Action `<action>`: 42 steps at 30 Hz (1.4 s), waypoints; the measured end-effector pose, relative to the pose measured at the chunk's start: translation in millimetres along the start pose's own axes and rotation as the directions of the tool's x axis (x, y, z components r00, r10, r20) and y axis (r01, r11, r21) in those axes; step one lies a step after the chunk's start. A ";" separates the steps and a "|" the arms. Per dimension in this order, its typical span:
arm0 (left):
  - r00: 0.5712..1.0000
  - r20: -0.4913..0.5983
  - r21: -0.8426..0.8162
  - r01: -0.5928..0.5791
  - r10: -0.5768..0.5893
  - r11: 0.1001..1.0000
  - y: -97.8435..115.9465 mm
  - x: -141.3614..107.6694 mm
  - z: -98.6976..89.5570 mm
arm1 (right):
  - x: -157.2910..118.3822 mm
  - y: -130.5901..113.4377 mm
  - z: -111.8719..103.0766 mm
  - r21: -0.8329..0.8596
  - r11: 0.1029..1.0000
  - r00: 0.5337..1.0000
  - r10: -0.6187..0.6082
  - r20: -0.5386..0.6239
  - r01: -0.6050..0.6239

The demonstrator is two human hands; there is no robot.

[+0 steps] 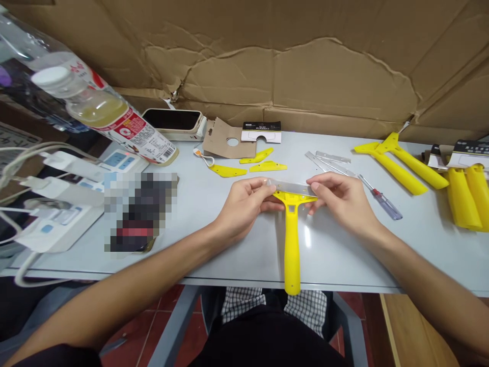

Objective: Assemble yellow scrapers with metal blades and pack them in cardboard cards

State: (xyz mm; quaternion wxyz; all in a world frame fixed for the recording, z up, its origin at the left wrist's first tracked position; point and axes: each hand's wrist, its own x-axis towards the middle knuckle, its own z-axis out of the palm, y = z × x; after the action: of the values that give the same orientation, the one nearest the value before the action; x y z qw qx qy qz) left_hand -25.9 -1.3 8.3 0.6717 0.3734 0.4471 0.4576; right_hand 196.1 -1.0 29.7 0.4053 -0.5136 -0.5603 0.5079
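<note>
A yellow scraper handle (292, 244) points down toward the table's front edge, with a metal blade (291, 187) lying across its wide head. My left hand (246, 206) pinches the left end of blade and head between thumb and fingers. At the right end, my right hand (344, 199) is closed on the blade with thumb and fingers. Beyond my hands lie yellow plastic strips (268, 166). Several loose metal blades (333, 157) and a screwdriver (382, 199) with a clear handle lie behind and right of my right hand.
More yellow handles (405, 163) and packaged ones (464, 199) are at the right. Cardboard packaging (229, 140) and a white-cased phone (173, 122) sit at the back. On the left are bottles (130, 127), power strips (57, 224) and a pixelated object (143, 214).
</note>
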 end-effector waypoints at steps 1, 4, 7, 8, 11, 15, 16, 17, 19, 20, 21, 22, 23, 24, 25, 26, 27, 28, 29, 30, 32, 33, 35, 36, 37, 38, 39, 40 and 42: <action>1.000 -0.003 0.005 -0.002 0.002 1.000 0.4 -0.5 0.5 | 0.3 0.2 -1.1 0.012 1.000 1.000 0.002 0.017 -0.002; 1.000 -0.010 0.015 -0.003 0.004 1.000 2.2 -1.7 1.5 | 0.8 2.0 -3.1 0.065 0.998 0.999 -0.009 0.033 0.007; 1.000 0.004 0.011 0.015 -0.015 1.000 3.7 -1.7 1.0 | 0.5 4.2 -3.4 0.087 0.996 0.999 -0.031 0.010 0.030; 0.999 0.015 0.013 0.029 -0.029 0.999 4.2 -1.3 0.4 | 0.2 4.6 -3.5 0.088 0.995 0.999 -0.039 0.000 0.039; 0.997 0.031 0.039 0.071 -0.073 0.997 6.6 0.7 -2.0 | -0.3 4.9 -4.9 0.079 0.995 0.998 -0.057 -0.024 0.059; 0.992 0.050 0.062 0.113 -0.116 0.992 10.6 3.8 -5.2 | 1.1 3.3 -9.6 0.059 0.996 0.997 -0.063 -0.046 0.066; 0.991 0.054 0.063 0.121 -0.124 0.991 11.2 4.5 -5.9 | 2.0 3.0 -11.0 0.054 0.997 0.997 -0.061 -0.047 0.064; 0.990 0.055 0.063 0.129 -0.132 0.990 11.6 5.2 -6.5 | 3.0 2.8 -12.4 0.048 0.997 0.997 -0.060 -0.045 0.062; 0.988 0.048 0.062 0.143 -0.146 0.988 11.8 6.6 -7.5 | 5.2 2.9 -14.8 0.033 0.998 0.998 -0.058 -0.037 0.059; 0.987 0.044 0.061 0.149 -0.152 0.987 11.6 7.3 -7.8 | 6.3 3.2 -15.8 0.025 0.998 0.998 -0.059 -0.032 0.060; 0.986 0.043 0.062 0.156 -0.159 0.986 11.4 8.0 -8.1 | 7.3 3.6 -16.5 0.019 0.998 0.998 -0.060 -0.029 0.061; 0.986 0.042 0.065 0.162 -0.164 0.985 11.1 8.7 -8.2 | 8.1 4.1 -16.9 0.014 0.998 0.998 -0.062 -0.026 0.062; 0.985 0.042 0.068 0.165 -0.168 0.984 10.8 9.3 -8.3 | 8.8 4.7 -17.1 0.011 0.998 0.998 -0.063 -0.023 0.063; 0.985 0.042 0.072 0.165 -0.168 0.984 10.4 9.9 -8.2 | 9.3 5.2 -17.0 0.010 0.998 0.998 -0.064 -0.020 0.065; 0.986 0.042 0.076 0.159 -0.163 0.984 10.0 10.3 -8.1 | 9.5 5.7 -16.7 0.012 0.998 0.998 -0.065 -0.018 0.065; 0.988 0.041 0.080 0.147 -0.150 0.986 9.6 10.6 -8.0 | 9.6 6.0 -16.1 0.018 0.998 0.998 -0.063 -0.016 0.063; 0.990 0.040 0.083 0.128 -0.132 0.988 9.2 10.8 -7.8 | 9.5 6.3 -15.4 0.028 0.998 0.998 -0.060 -0.013 0.060; 0.993 0.040 0.086 0.108 -0.112 0.990 8.7 10.9 -7.7 | 9.4 6.3 -14.7 0.042 0.998 0.999 -0.053 -0.009 0.053; 0.995 0.042 0.090 0.090 -0.094 0.992 8.3 11.0 -7.8 | 9.2 6.3 -13.9 0.059 0.997 0.999 -0.041 -0.005 0.041; 0.996 0.042 0.095 0.074 -0.078 0.993 7.9 10.9 -7.9 | 9.0 6.1 -13.1 0.076 0.997 1.000 -0.026 0.002 0.026; 0.997 0.043 0.107 0.054 -0.059 0.993 7.3 10.9 -8.6 | 8.9 5.9 -12.0 0.107 0.994 1.000 0.003 0.018 -0.005; 0.998 0.043 0.116 0.047 -0.052 0.992 7.0 10.9 -9.1 | 9.0 6.0 -11.8 0.117 0.993 1.000 0.014 0.026 -0.017; 0.998 0.043 0.133 0.034 -0.040 0.991 6.4 11.3 -10.4 | 9.4 6.7 -11.8 0.118 0.993 0.999 0.025 0.029 -0.029; 0.998 0.045 0.140 0.030 -0.036 0.990 6.0 11.5 -11.0 | 9.7 7.2 -12.0 0.113 0.993 0.999 0.027 0.025 -0.029; 0.998 0.047 0.144 0.028 -0.035 0.989 5.6 11.7 -11.5 | 9.9 7.9 -12.2 0.107 0.994 0.999 0.025 0.019 -0.027; 0.998 0.049 0.147 0.028 -0.036 0.989 5.3 11.8 -11.7 | 10.0 8.7 -12.4 0.102 0.994 1.000 0.024 0.012 -0.025; 0.998 0.050 0.147 0.030 -0.038 0.989 4.9 11.8 -11.7 | 10.1 9.3 -12.6 0.101 0.995 1.000 0.021 0.005 -0.021; 0.998 0.050 0.145 0.033 -0.041 0.989 4.7 11.6 -11.4 | 10.0 9.9 -12.7 0.104 0.994 1.000 0.017 -0.001 -0.016; 0.997 0.052 0.141 0.051 -0.059 0.989 5.1 11.2 -10.1 | 9.9 10.9 -12.9 0.108 0.994 1.000 0.006 -0.009 -0.004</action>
State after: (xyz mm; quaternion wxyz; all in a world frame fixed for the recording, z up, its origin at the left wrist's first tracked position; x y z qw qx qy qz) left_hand -34.8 11.7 6.8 0.6686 0.4197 0.4693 0.3958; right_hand 209.1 10.3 20.3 0.4339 -0.4948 -0.5288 0.5360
